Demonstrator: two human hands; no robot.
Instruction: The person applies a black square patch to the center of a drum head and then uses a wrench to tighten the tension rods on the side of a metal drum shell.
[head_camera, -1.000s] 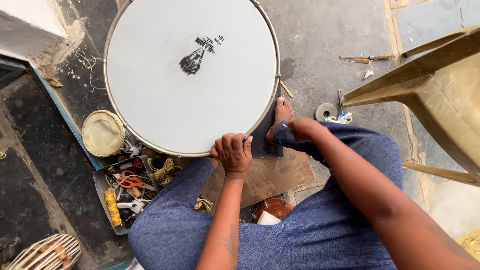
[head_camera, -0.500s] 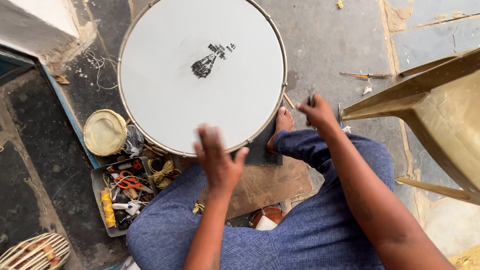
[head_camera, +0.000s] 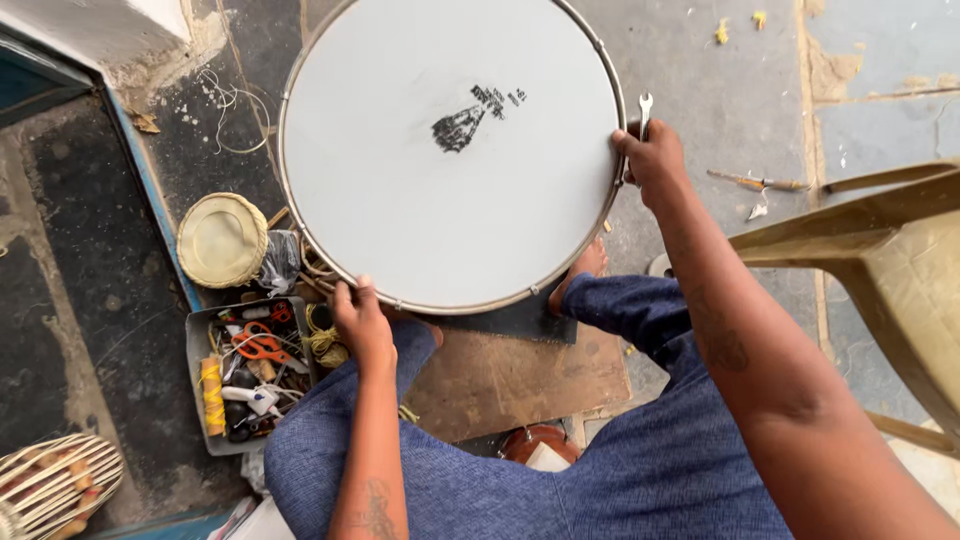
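- The large round drum (head_camera: 450, 150) lies flat on the floor in front of your knees, white skin up, ringed by a metal hoop (head_camera: 600, 215).
- Your left hand (head_camera: 362, 318) curls over the near rim, fingers closed on the hoop.
- Your right hand (head_camera: 652, 155) is closed around a small spanner (head_camera: 645, 108) at the right rim.
- The skin looks taut and easily dented; grip the stiff hoop, never the head.
- A tray of tools (head_camera: 245, 375) sits just left of your knee; a plastic chair (head_camera: 890, 260) stands to the right.
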